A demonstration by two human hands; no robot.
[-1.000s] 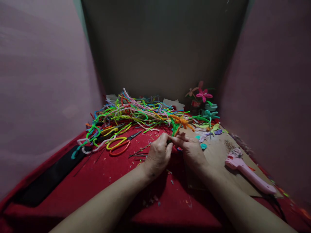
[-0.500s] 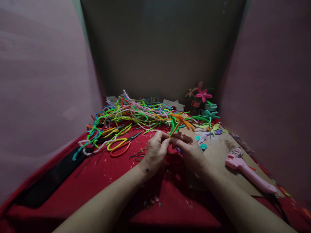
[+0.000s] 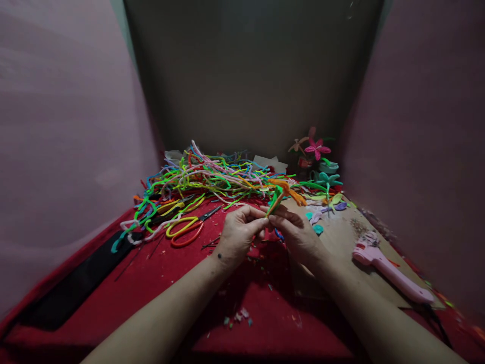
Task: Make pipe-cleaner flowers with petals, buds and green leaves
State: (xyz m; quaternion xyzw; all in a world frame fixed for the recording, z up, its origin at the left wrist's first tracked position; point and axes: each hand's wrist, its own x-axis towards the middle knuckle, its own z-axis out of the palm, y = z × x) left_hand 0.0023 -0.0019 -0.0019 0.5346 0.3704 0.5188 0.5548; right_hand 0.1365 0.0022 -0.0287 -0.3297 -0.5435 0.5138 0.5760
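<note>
An orange pipe-cleaner flower (image 3: pixel 290 189) with a green leaf (image 3: pixel 275 198) on its stem is held up over the red cloth. My left hand (image 3: pixel 242 230) pinches the lower stem between thumb and fingers. Close against it, my right hand (image 3: pixel 293 230) also pinches the stem, its fingertips almost touching those of the left. The flower leans to the right, with its petals drooping. The stem's lower end is hidden by my fingers.
Behind lies a tangled heap of pipe cleaners (image 3: pixel 212 174). Scissors (image 3: pixel 185 230) and pliers (image 3: pixel 176 206) are to the left, beside a black strip (image 3: pixel 76 280). A pink glue gun (image 3: pixel 390 270) rests on the cardboard (image 3: pixel 352 253) at right, near finished flowers (image 3: pixel 317 148).
The flower has shifted slightly right, and its green leaf has turned and now leans right against the stem. Both hands still pinch the stem; my left wrist has moved slightly left and up.
</note>
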